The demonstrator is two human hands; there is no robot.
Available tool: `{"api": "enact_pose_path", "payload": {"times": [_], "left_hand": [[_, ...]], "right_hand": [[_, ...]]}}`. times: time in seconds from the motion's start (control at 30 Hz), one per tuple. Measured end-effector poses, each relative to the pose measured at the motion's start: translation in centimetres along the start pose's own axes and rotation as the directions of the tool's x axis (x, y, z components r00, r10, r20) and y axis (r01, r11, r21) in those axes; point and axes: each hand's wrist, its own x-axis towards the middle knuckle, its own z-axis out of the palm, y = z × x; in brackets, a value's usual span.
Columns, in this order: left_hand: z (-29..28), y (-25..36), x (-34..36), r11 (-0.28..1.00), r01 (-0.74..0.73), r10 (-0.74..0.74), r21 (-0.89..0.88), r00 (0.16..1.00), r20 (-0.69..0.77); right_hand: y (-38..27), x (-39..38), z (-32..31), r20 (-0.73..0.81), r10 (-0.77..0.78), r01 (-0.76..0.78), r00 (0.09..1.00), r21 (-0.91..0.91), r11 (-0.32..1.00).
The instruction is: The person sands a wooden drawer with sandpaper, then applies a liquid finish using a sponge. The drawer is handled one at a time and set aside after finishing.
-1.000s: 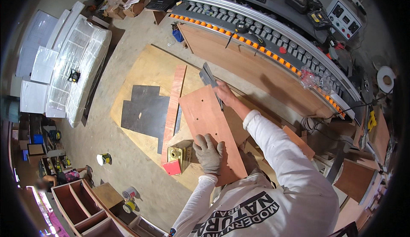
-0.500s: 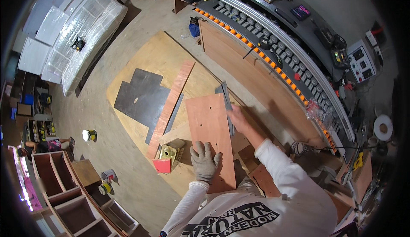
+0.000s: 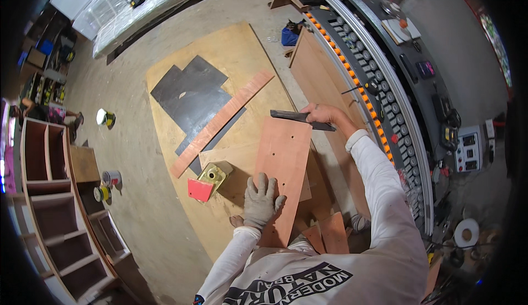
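My left hand (image 3: 261, 206), in a grey glove, lies with fingers spread on a reddish plywood board (image 3: 280, 156) with small dark holes. My bare right hand (image 3: 319, 117) grips a long dark grey strip (image 3: 286, 115) across the board's far end. Left of the board stand a metal tin (image 3: 216, 173) and a small red piece (image 3: 200, 190). Beyond them a narrow wooden strip (image 3: 220, 123) lies over dark sheet pieces (image 3: 181, 90) on a large pale plywood sheet (image 3: 165, 129).
A roller-fitted machine (image 3: 385, 101) with orange rollers runs along the right. Wooden shelving carcasses (image 3: 55, 189) and cans (image 3: 111, 178) are at left, with a person (image 3: 33, 107) behind. A wrapped white bundle (image 3: 143, 13) lies at the back.
My right hand has swung the grey strip from lengthwise beside the board to crosswise at its far end. The whole view has turned; my left hand stays on the board.
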Motion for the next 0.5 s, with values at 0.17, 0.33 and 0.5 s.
{"api": "enact_pose_path", "payload": {"times": [0.17, 0.33, 0.5], "left_hand": [[-0.1, 0.1, -0.3, 1.0, 0.008, -0.008, 0.012, 1.0, -0.025], [0.0, 0.0, -0.4, 0.999, 0.012, -0.013, -0.036, 0.999, -0.036], [-0.2, -0.3, -0.2, 0.998, 0.015, -0.018, -0.062, 0.999, -0.04]], "right_hand": [[-5.2, 6.9, 3.4, 0.047, -0.027, 0.027, 0.999, -0.013, 1.0], [-2.4, 4.7, 1.7, 0.002, -0.078, 0.077, 0.997, -0.11, 0.991], [1.2, -0.7, -0.8, 0.033, -0.015, 0.017, 0.999, -0.067, 0.998]]}}
